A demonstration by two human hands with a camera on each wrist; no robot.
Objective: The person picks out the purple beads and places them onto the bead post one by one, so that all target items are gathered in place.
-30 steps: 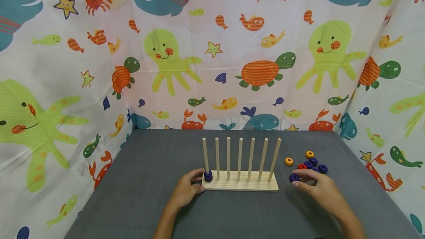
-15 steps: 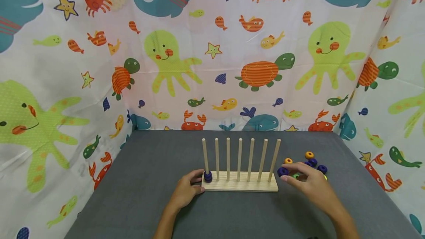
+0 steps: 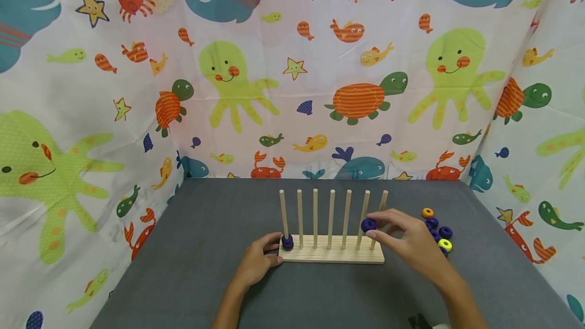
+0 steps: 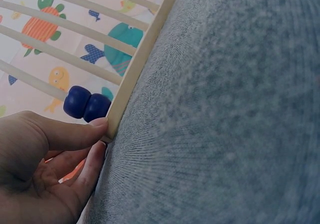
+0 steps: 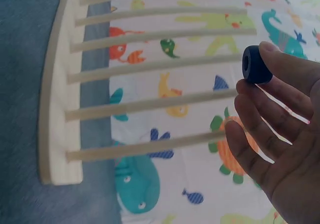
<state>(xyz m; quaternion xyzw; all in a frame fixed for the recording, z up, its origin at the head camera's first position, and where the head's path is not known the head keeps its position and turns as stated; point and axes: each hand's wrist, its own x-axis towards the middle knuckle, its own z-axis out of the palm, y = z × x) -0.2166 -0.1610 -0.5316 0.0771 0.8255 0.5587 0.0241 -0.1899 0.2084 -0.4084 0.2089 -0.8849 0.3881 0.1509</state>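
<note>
A wooden peg stand [image 3: 331, 256] with several upright pegs stands on the grey table. Two dark blue beads [image 4: 87, 104] are stacked at the bottom of its leftmost peg. My left hand [image 3: 257, 259] grips the left end of the base, thumb on one side and fingers on the other. Between thumb and fingertips, my right hand [image 3: 411, 243] pinches another dark blue bead [image 3: 368, 225]. That bead is raised in front of the pegs at the right end, its hole showing in the right wrist view. The other pegs carry no beads.
To the right of the stand, partly behind my right hand, lies a group of loose beads: a yellow-green bead [image 3: 445, 244], an orange bead [image 3: 427, 212] and several dark blue ones [image 3: 445, 232]. A cloth [image 3: 292, 90] printed with sea animals hangs behind the table.
My right hand has carried the pinched blue bead leftward and up, from the loose beads to the stand's right end. The left hand has kept its grip on the base.
</note>
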